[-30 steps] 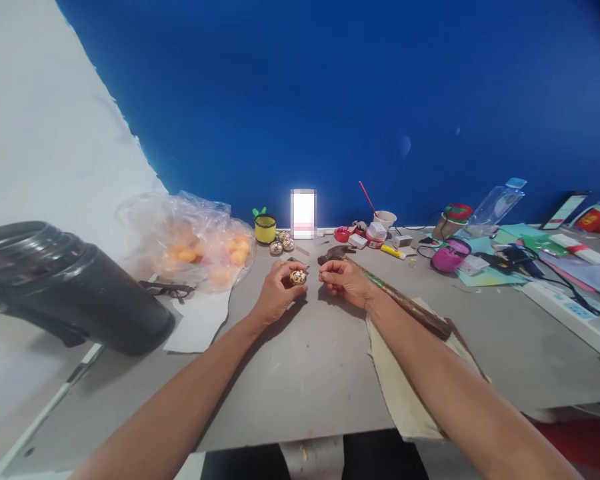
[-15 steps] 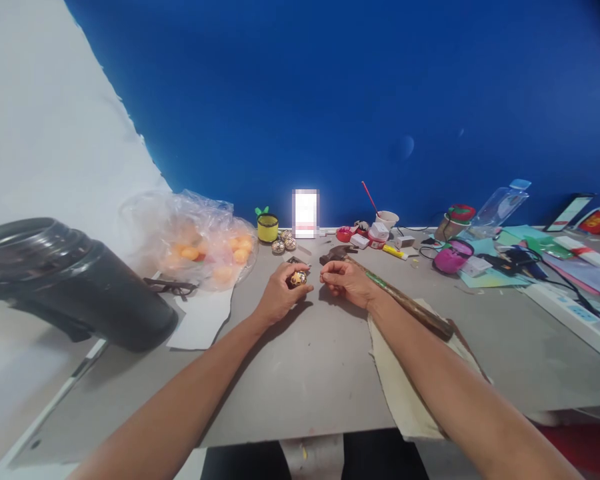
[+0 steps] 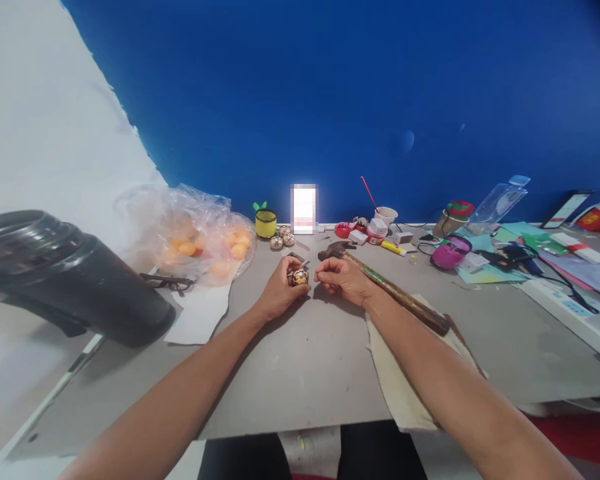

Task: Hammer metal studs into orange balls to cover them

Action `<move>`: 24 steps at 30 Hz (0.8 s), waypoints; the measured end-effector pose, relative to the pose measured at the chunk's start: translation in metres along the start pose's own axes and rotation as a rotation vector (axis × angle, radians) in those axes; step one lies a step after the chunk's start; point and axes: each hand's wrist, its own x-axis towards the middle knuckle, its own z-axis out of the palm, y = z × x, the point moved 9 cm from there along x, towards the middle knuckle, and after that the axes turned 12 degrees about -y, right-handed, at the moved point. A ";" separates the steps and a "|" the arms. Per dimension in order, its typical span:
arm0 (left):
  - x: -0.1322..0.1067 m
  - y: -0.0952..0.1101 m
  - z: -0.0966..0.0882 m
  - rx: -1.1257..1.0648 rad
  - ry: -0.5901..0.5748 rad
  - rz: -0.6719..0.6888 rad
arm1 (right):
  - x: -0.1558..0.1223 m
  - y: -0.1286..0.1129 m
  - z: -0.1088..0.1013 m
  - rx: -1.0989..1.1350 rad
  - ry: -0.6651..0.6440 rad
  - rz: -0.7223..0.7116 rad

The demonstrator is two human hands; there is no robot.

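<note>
My left hand (image 3: 279, 288) is wrapped around a small shiny ball (image 3: 301, 277) with a gold and dark pattern, held just above the table. Close by on the right, my right hand (image 3: 344, 280) has thumb and forefinger pinched together; whatever is between them is too small to make out. A small gap separates the right fingertips from the ball. Behind the hands lie similar patterned balls (image 3: 283, 239) in a cluster. A claw hammer (image 3: 405, 298) with a wooden handle lies beside the right hand, its head behind the fingers and its handle running along the right forearm.
Left stand a large dark flask (image 3: 75, 280) and a clear bag (image 3: 207, 233) of orange balls. A yellow pot (image 3: 266, 225) is at the back. Under the right forearm lies a cloth (image 3: 397, 383). Right are a paper cup (image 3: 386, 215), papers and a power strip (image 3: 570, 307).
The ball has turned slightly in my left hand, showing a different side. My right hand has stayed pinched near it. The whole view has shifted a little.
</note>
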 end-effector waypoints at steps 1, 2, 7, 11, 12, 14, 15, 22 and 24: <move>0.000 0.001 0.001 0.025 -0.017 0.000 | 0.000 0.000 0.002 -0.009 -0.006 -0.006; 0.000 0.002 0.003 0.054 -0.037 -0.005 | 0.000 0.000 0.005 -0.019 -0.012 -0.011; -0.002 0.000 0.006 0.163 -0.080 -0.049 | 0.001 0.005 0.011 -0.072 -0.016 -0.003; 0.000 0.006 0.003 0.310 -0.029 0.017 | 0.001 0.009 0.011 -0.132 0.000 0.024; 0.000 0.007 0.003 0.345 -0.028 0.032 | 0.001 0.010 0.011 -0.141 0.003 0.029; 0.000 0.008 0.005 0.383 -0.040 0.042 | 0.001 0.011 0.011 -0.148 0.013 0.040; 0.000 0.009 0.006 0.393 -0.051 0.042 | 0.001 0.012 0.010 -0.149 0.020 0.043; -0.002 0.012 0.010 0.451 -0.062 0.029 | 0.000 0.013 0.011 -0.145 0.008 0.076; -0.002 0.011 0.010 0.452 -0.065 0.028 | -0.001 0.013 0.010 -0.143 0.008 0.089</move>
